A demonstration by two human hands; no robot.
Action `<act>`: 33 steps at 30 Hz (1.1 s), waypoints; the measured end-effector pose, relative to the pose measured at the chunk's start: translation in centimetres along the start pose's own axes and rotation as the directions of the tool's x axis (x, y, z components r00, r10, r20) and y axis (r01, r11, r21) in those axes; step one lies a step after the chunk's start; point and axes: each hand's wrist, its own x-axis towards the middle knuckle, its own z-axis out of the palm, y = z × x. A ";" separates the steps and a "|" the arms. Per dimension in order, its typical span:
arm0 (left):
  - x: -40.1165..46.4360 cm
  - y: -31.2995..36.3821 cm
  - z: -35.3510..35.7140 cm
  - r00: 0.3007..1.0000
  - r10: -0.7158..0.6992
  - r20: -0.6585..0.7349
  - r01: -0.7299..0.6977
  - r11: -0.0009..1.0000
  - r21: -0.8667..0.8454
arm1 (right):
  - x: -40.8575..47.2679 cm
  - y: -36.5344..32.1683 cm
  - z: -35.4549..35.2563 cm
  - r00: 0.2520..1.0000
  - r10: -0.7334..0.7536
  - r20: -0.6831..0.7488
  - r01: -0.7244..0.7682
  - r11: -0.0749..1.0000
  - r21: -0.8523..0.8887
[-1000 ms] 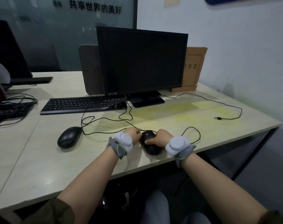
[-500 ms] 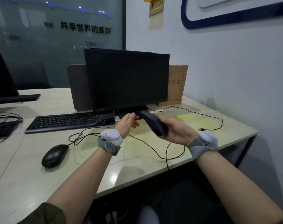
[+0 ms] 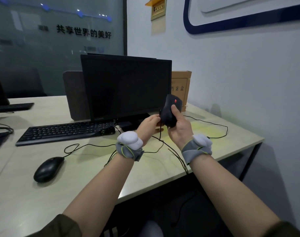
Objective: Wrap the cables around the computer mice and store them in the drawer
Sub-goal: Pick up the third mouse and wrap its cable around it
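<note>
My right hand (image 3: 179,128) holds a black mouse with a red wheel (image 3: 170,109) up in the air in front of the monitor, nose pointing up. My left hand (image 3: 148,124) pinches its thin black cable (image 3: 160,134) right beside the mouse's left side. The cable hangs down to the desk and trails off over the front edge and to the right. A second black mouse (image 3: 48,168) lies on the desk at the left, its cable looping toward the keyboard. No drawer is in view.
A black monitor (image 3: 125,88) and keyboard (image 3: 65,132) stand on the beige desk (image 3: 77,185). A brown cardboard file box (image 3: 181,86) leans by the wall at the right. Another keyboard and cables sit at the far left.
The mouse went from lying on the desk under both hands to being lifted and turned upright in my right hand. My left hand moved onto the cable beside it.
</note>
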 end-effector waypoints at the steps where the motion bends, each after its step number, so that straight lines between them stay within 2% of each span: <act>1: -0.2 -0.1 0.2 0.999 -0.018 0.032 0.021 0.995 -0.094 | 0.1 0.1 0.1 1.000 -0.024 -0.005 0.024 1.000 -0.010; 7: -0.3 -0.9 0.7 0.998 0.049 -0.032 -0.056 0.965 -0.255 | 0.2 0.8 -0.4 0.992 -0.115 0.046 0.120 0.984 -0.133; 8: -0.2 -0.9 0.7 0.998 0.056 -0.034 -0.063 0.958 -0.281 | 0.1 0.8 -0.6 0.994 -0.076 0.074 0.086 0.984 -0.153; 10: 0.1 -0.5 0.4 0.994 0.085 -0.073 -0.104 0.942 -0.318 | -0.5 1.1 -0.9 0.979 0.124 0.163 -0.075 0.958 -0.278; 11: 0.3 -0.1 0.3 0.988 0.097 -0.120 -0.131 0.937 -0.323 | -0.9 1.0 -1.3 0.956 0.235 0.176 -0.152 0.910 -0.386; 13: 1.0 0.7 -0.3 0.972 0.089 -0.217 -0.171 0.902 -0.396 | -1.6 0.7 -2.1 0.911 0.381 0.157 -0.198 0.740 -0.642; 15: 1.5 1.6 -1.3 0.960 0.054 -0.273 -0.203 0.810 -0.551 | -2.1 0.2 -3.1 0.848 0.502 0.168 -0.110 0.478 -0.871; 17: 1.8 2.3 -2.5 0.963 0.062 -0.263 -0.216 0.759 -0.614 | -2.5 -0.3 -3.9 0.816 0.555 0.161 0.024 0.247 -0.969; 18: 1.8 2.5 -2.9 0.968 0.077 -0.240 -0.212 0.763 -0.611 | -2.6 -0.6 -4.2 0.837 0.529 0.143 0.051 0.185 -0.981; 20: 1.6 2.6 -3.1 0.976 0.104 -0.191 -0.197 0.794 -0.576 | -2.5 -1.0 -4.2 0.879 0.457 0.138 0.060 0.180 -0.982; 23: 1.3 2.1 -3.5 0.981 0.122 -0.149 -0.177 0.875 -0.451 | -2.4 -2.1 -4.1 0.911 0.355 0.210 0.075 0.359 -0.930; 25: 1.0 1.6 -4.2 0.980 0.135 -0.145 -0.170 0.950 -0.263 | -2.3 -3.4 -4.2 0.943 0.242 0.228 0.081 0.498 -0.864; 26: 0.9 1.4 -4.5 0.980 0.143 -0.139 -0.163 0.976 -0.143 | -2.3 -4.2 -4.3 0.956 0.182 0.231 0.107 0.516 -0.850; 27: 0.8 1.2 -4.7 0.979 0.154 -0.134 -0.158 0.987 -0.017 | -2.2 -4.9 -4.3 0.963 0.117 0.244 0.158 0.488 -0.859; 29: 0.6 0.9 -4.7 0.975 0.183 -0.124 -0.156 0.967 0.203 | -2.3 -5.9 -4.0 0.946 -0.001 0.324 0.307 0.316 -0.898; 31: 0.5 0.7 -4.4 0.970 0.209 -0.125 -0.145 0.908 0.393 | -2.3 -6.5 -3.5 0.907 -0.088 0.412 0.421 0.160 -0.893; 33: 0.2 0.6 -4.2 0.965 0.240 -0.104 -0.148 0.829 0.539 | -2.1 -7.1 -3.0 0.869 -0.145 0.473 0.487 0.086 -0.869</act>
